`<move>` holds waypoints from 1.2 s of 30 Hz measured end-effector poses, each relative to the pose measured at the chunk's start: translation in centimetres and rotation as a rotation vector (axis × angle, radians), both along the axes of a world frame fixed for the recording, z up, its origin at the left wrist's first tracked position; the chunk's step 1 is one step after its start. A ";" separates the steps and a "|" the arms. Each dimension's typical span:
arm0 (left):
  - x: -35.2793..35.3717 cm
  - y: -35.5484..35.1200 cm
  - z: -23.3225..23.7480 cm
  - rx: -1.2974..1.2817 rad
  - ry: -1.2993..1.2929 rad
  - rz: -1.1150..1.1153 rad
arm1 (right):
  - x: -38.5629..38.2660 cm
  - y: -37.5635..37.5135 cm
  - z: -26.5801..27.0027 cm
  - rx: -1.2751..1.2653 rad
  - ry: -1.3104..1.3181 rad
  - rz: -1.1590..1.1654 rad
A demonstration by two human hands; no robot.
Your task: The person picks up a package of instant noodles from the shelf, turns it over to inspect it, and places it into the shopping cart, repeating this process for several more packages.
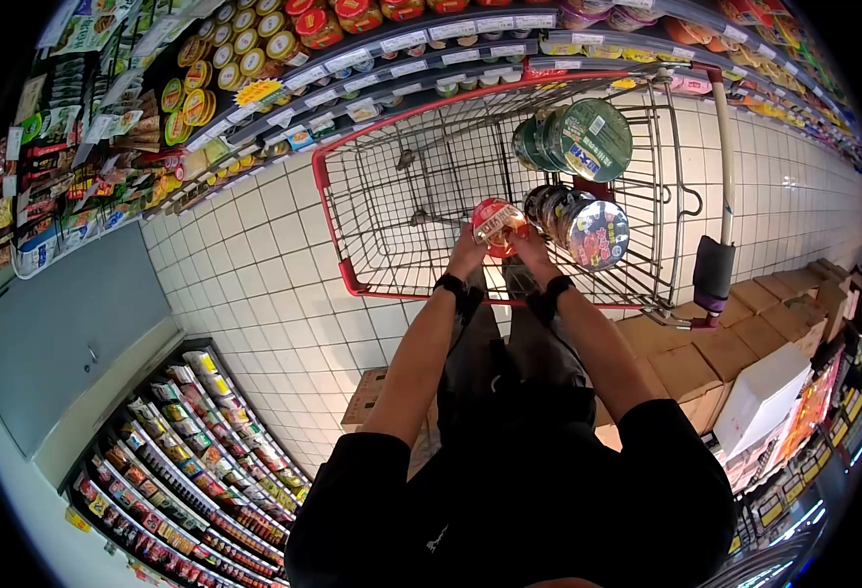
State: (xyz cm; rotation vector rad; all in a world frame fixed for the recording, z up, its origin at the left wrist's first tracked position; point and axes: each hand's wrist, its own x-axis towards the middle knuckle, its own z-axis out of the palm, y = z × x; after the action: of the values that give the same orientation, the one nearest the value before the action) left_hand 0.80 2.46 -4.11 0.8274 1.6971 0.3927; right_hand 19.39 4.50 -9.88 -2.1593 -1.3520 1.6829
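Between my left hand (pixel 467 251) and my right hand (pixel 532 252) is a red round container (pixel 499 226), held over the near side of a red-rimmed wire shopping cart (pixel 331 211). Fingers of both hands wrap its sides. Just to the right, dark round containers with a patterned lid (pixel 598 235) lie in a row in the cart. Beyond them are green round containers (pixel 598 140), also in a row. Black bands circle both wrists.
Stocked shelves (pixel 421 39) run along the far side, with hanging packets (pixel 69 127) at the left. A gray door (pixel 69 328) and another shelf (pixel 196 441) stand lower left. Cardboard boxes (pixel 725 353) and a white box (pixel 759 397) are at the right.
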 end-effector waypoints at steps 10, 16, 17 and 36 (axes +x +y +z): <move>-0.9 -0.5 1.4 -0.163 -0.077 0.090 | -0.2 -0.6 6.2 0.050 -0.131 0.135; -2.7 -2.1 3.5 0.040 0.133 -0.003 | 1.1 -1.8 9.1 0.088 0.033 0.050; -3.1 -2.7 2.9 0.104 0.135 0.000 | 1.0 -1.8 10.2 0.043 0.036 0.010; 4.2 5.5 21.6 0.434 -0.452 -0.119 | 10.0 -6.4 42.4 0.454 0.865 -0.457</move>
State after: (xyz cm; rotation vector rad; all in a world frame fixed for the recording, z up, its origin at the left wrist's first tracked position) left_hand 5.04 8.00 17.51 1.0544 1.1499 0.8183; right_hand 29.41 -1.87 32.48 -1.1310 -0.7929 1.5973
